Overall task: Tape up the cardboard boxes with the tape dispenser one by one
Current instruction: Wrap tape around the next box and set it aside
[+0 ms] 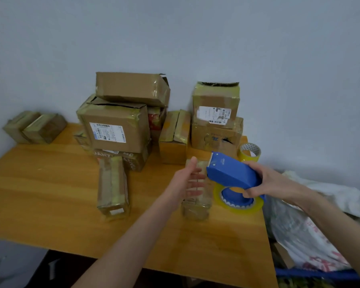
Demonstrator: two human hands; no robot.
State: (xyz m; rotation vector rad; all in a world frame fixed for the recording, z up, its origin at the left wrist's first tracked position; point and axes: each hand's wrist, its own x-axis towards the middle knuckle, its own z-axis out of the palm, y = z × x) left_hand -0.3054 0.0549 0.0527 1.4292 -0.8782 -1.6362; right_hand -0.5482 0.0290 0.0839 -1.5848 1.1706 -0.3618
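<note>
My right hand [272, 180] grips the blue tape dispenser [231, 173], which carries a roll of clear yellowish tape [238, 206] underneath. The dispenser hovers over the right side of a small taped cardboard box [195, 208] lying on the wooden table [50, 194]. My left hand [187, 179] is open, its straight fingers stretched out against the left side of that box. Another narrow taped box [112, 186] lies to the left, apart from both hands.
Stacked cardboard boxes stand at the back: a big labelled one [114, 127] with a box on top [133, 88], and a pile on the right [215, 113]. A spare tape roll [250, 151] sits at the table's right edge. Plastic bags [312, 231] lie to the right.
</note>
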